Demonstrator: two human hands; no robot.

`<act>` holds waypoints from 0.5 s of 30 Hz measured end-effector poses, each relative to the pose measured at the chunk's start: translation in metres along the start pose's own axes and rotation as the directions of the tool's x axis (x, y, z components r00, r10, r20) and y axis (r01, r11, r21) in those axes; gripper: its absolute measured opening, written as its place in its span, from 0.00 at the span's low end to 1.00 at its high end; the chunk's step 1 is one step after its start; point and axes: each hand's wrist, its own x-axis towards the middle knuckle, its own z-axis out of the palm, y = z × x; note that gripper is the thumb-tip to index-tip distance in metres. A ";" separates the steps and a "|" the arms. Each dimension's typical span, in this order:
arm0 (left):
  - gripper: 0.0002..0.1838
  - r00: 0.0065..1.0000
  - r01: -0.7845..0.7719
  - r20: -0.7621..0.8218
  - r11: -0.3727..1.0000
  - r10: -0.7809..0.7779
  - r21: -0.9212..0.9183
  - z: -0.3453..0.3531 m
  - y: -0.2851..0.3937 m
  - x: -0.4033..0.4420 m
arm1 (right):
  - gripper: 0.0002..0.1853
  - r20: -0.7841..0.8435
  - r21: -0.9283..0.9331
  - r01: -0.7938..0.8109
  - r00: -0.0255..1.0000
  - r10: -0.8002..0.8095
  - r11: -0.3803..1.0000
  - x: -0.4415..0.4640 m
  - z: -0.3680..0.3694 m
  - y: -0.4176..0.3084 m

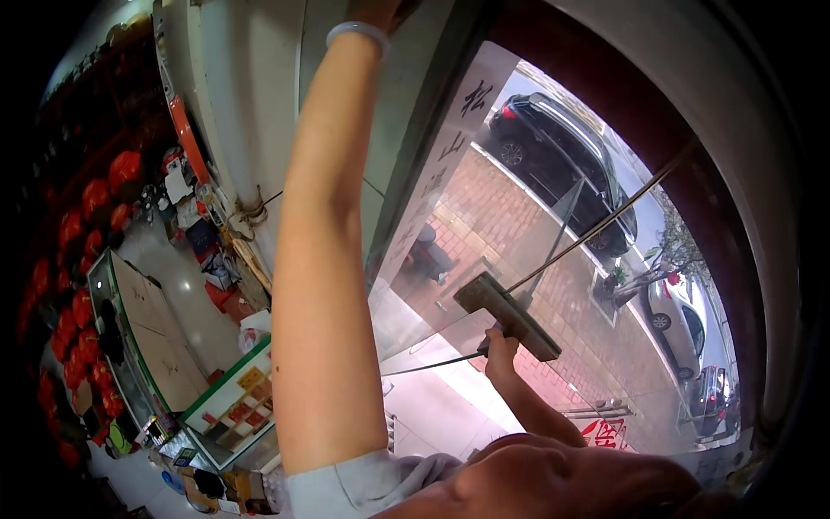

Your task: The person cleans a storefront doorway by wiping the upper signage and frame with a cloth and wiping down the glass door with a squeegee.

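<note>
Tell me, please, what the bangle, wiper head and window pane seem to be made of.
Bangle: perhaps stone or plastic, smooth, an even pale ring. Wiper head: perhaps plastic or metal, dull, straight-edged. Window pane: likely clear glass; the pavement shows through.

Can't see much of the left hand [386, 12] — cut off by the top edge, too dark to show any grip. Can't see all the right fingers [494, 336] — partly hidden at the wiper [527, 329]. Too small to name: little things [157, 430] near the green-edged table [156, 316].
</note>
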 end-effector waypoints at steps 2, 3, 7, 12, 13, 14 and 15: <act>0.13 0.999 0.042 -0.022 0.999 -0.043 -0.006 0.003 -0.013 0.009 | 0.11 -0.003 -0.017 0.007 1.000 -0.007 1.000 0.001 0.001 -0.003; 0.14 0.997 0.070 -0.019 0.998 -0.070 -0.011 0.006 -0.021 0.010 | 0.15 0.015 -0.062 -0.080 0.997 0.081 0.995 -0.006 0.000 -0.011; 0.15 0.987 0.155 -0.027 0.987 -0.156 -0.042 0.017 -0.042 0.019 | 0.19 0.031 -0.071 -0.119 0.992 0.121 0.990 -0.005 0.001 -0.013; 0.16 0.964 0.256 -0.052 0.963 -0.261 -0.086 0.031 -0.061 0.014 | 0.13 0.000 -0.054 0.002 1.000 -0.002 0.999 -0.002 0.003 -0.005; 0.17 0.959 0.271 -0.058 0.957 -0.278 -0.101 0.033 -0.063 0.012 | 0.14 -0.005 -0.036 -0.007 1.000 0.007 0.999 -0.002 0.004 -0.004; 0.17 0.954 0.285 -0.065 0.951 -0.294 -0.116 0.034 -0.064 0.010 | 0.14 -0.011 -0.021 -0.020 1.000 0.019 1.000 -0.003 0.004 -0.006; 0.17 0.949 0.296 -0.070 0.946 -0.306 -0.131 0.036 -0.064 0.006 | 0.15 0.006 -0.022 -0.018 1.000 0.018 1.000 -0.004 0.003 -0.009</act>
